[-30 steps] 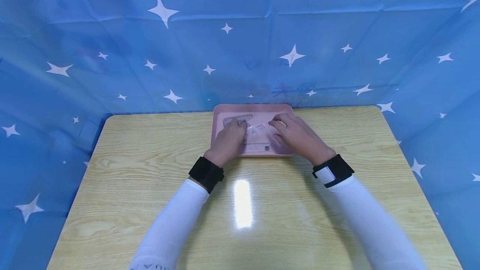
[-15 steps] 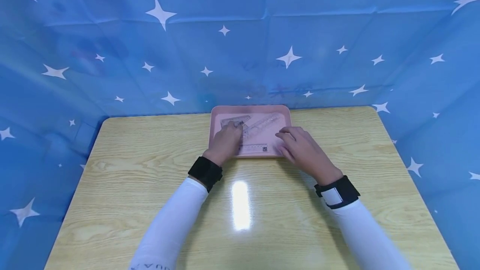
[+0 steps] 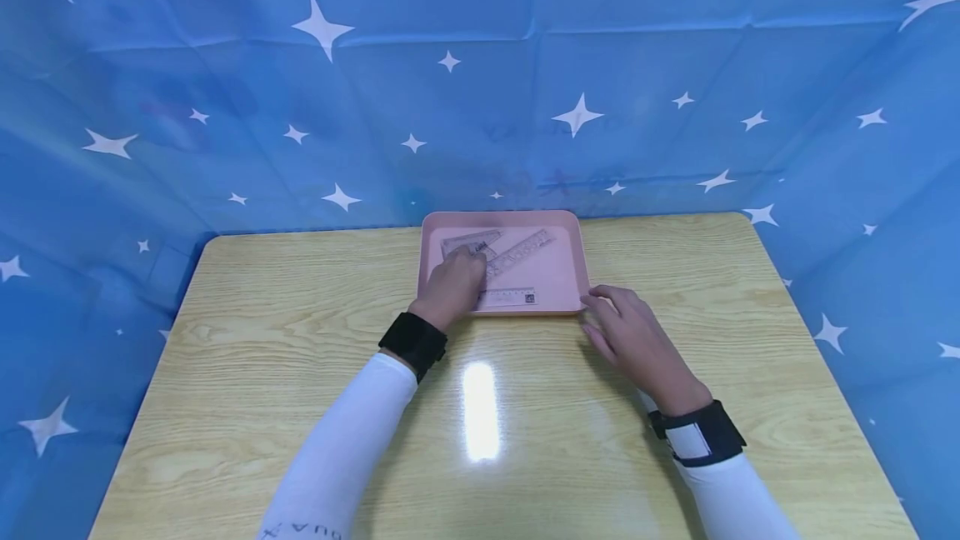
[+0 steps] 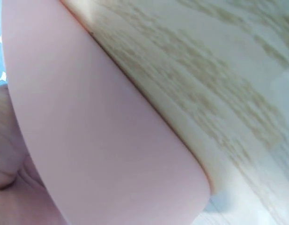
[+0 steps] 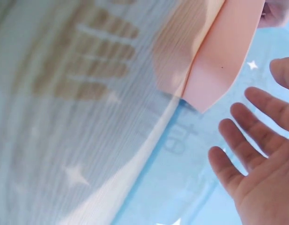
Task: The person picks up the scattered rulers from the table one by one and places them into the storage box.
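Inside the pink tray (image 3: 566, 273), my left hand (image 3: 452, 282) reaches down with its fingers bent, at the lower end of a clear ruler (image 3: 517, 254) that slants to the upper right. Whether it grips the ruler I cannot tell. A clear set square (image 3: 468, 240) lies partly under its fingers. Another clear ruler (image 3: 510, 297), with a small dark square mark, lies along the tray's near side. In the left wrist view the tray's wall covers most of that hand (image 4: 8, 154). My right hand (image 3: 637, 340) is at the tray's near right corner, fingers spread and holding nothing in the right wrist view.
The tray stands at the far edge of a wood-grain table (image 3: 300, 373), against a blue cloth (image 3: 450, 107) with white stars. More of this cloth hangs along both sides. A bright reflection lies on the tabletop in front of the tray.
My right hand has drawn back from above the tray to its near right corner. The slanted ruler, blurred half a second ago, now shows sharply. My left hand stays in the tray.
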Action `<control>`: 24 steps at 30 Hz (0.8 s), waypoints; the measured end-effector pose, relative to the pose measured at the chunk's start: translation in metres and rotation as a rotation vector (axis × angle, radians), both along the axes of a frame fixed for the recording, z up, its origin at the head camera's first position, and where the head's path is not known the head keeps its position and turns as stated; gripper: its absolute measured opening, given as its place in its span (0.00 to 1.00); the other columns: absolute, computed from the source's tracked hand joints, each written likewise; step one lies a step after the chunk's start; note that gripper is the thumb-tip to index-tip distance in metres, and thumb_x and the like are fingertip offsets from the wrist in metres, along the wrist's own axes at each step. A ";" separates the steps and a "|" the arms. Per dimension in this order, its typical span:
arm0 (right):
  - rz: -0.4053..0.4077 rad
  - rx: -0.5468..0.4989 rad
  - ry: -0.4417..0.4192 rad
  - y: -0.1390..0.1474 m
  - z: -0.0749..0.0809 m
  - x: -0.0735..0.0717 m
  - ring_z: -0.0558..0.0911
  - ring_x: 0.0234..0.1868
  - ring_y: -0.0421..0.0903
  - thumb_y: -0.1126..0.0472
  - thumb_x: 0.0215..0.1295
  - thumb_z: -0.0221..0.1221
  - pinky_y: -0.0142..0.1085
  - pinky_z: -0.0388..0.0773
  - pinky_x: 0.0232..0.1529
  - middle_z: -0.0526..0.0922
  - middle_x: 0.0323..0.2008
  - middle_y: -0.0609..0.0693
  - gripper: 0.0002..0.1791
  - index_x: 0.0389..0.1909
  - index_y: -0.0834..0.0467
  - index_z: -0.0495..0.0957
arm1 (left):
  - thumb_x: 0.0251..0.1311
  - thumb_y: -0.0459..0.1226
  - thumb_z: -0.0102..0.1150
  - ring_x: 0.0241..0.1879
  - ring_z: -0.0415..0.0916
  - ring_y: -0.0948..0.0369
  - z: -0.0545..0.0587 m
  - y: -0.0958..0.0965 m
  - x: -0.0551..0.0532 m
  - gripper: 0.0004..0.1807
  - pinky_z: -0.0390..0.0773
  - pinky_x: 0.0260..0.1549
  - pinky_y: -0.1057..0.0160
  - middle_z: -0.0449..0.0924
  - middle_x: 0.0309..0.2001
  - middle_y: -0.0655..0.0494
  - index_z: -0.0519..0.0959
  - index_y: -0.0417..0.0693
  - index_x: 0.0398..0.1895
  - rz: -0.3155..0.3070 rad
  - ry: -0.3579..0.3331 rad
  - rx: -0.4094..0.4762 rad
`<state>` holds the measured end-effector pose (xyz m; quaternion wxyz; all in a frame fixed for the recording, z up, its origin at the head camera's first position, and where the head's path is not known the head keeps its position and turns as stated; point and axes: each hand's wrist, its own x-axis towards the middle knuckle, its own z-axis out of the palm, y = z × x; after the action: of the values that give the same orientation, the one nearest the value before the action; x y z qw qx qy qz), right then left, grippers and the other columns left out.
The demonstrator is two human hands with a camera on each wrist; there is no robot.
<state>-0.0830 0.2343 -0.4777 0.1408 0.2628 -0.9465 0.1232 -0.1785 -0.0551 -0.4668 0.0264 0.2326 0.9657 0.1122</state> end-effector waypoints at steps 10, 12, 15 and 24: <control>-0.061 -0.036 -0.013 0.004 -0.003 0.013 0.77 0.61 0.60 0.58 0.67 0.67 0.57 0.75 0.61 0.80 0.58 0.62 0.23 0.60 0.63 0.78 | 0.70 0.25 0.54 0.44 0.80 0.48 -0.005 0.002 -0.002 0.09 0.82 0.46 0.52 0.82 0.43 0.39 0.82 0.34 0.47 -0.037 0.061 -0.027; -0.075 -0.043 -0.018 0.004 -0.003 0.015 0.77 0.61 0.61 0.58 0.67 0.67 0.57 0.75 0.60 0.80 0.57 0.62 0.23 0.59 0.63 0.78 | 0.69 0.27 0.57 0.48 0.80 0.46 -0.005 0.002 -0.002 0.09 0.81 0.52 0.51 0.82 0.47 0.38 0.82 0.34 0.49 -0.042 0.060 -0.028; -0.087 -0.051 -0.034 0.005 -0.005 0.017 0.77 0.61 0.61 0.59 0.67 0.67 0.58 0.76 0.59 0.80 0.57 0.62 0.22 0.58 0.64 0.78 | 0.69 0.32 0.62 0.53 0.79 0.46 -0.006 0.001 -0.002 0.12 0.79 0.57 0.50 0.81 0.52 0.37 0.81 0.34 0.51 -0.045 0.051 -0.031; -0.109 -0.063 -0.085 0.004 -0.006 0.019 0.77 0.61 0.61 0.58 0.68 0.67 0.57 0.75 0.60 0.80 0.58 0.63 0.22 0.58 0.64 0.78 | 0.68 0.39 0.66 0.54 0.77 0.47 -0.011 -0.001 0.002 0.15 0.79 0.57 0.51 0.77 0.54 0.39 0.79 0.37 0.51 -0.044 0.031 0.019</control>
<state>-0.0639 0.2386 -0.4834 0.1151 0.2007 -0.9603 0.1559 -0.1765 -0.0566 -0.4779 0.0116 0.2557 0.9595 0.1172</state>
